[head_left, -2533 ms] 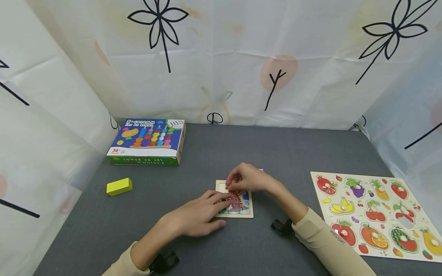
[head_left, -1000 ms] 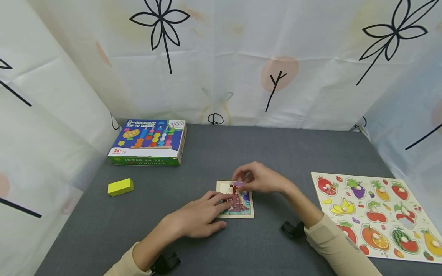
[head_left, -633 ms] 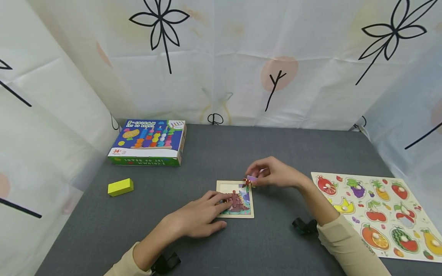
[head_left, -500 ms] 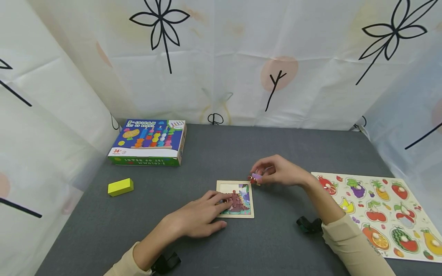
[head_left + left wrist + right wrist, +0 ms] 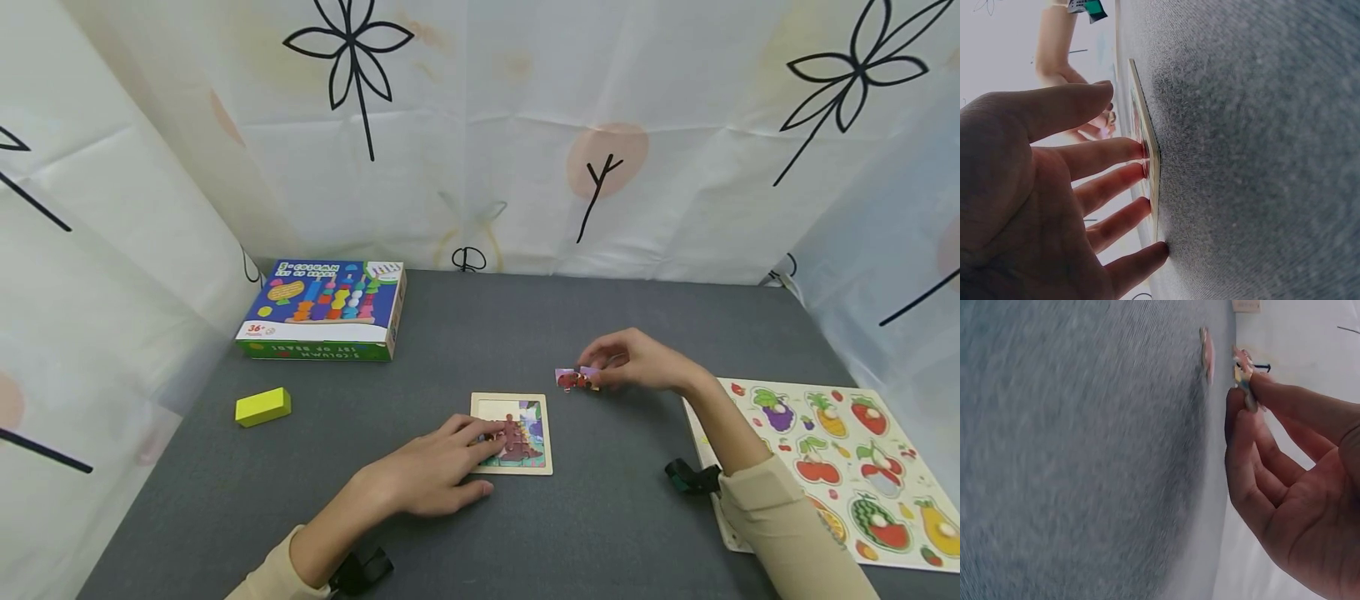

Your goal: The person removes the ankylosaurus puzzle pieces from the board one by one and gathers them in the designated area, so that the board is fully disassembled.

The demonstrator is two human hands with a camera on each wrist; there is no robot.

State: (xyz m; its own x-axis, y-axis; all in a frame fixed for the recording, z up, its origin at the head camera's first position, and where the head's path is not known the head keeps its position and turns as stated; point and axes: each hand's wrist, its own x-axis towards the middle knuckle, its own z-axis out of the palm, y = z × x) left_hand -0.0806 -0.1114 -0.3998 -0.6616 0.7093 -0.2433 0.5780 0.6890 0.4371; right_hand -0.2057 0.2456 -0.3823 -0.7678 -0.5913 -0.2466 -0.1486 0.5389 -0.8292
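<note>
In the head view, a small wooden jigsaw tray (image 5: 512,470) lies mid-table, partly filled with a brown dinosaur picture; its upper left part shows bare wood. My left hand (image 5: 431,471) rests on its left side, fingers extended, the fingertips (image 5: 1135,149) touching the tray in the left wrist view. Beyond the tray to the right, my right hand (image 5: 637,360) pinches a jigsaw piece (image 5: 1244,378) between thumb and fingers, held off the table. A second puzzle piece (image 5: 564,379), purple and reddish brown, lies on the table just left of that hand.
A blue bead-set box (image 5: 318,304) sits at the back left, with a yellow block (image 5: 262,407) in front of it. On the right lies a fruit peg board (image 5: 817,471), partly under my right forearm. White patterned curtains (image 5: 517,100) enclose the table.
My right hand has lifted a puzzle piece from the tray and carried it right and away, beside the other piece on the table. The left hand has stayed on the tray.
</note>
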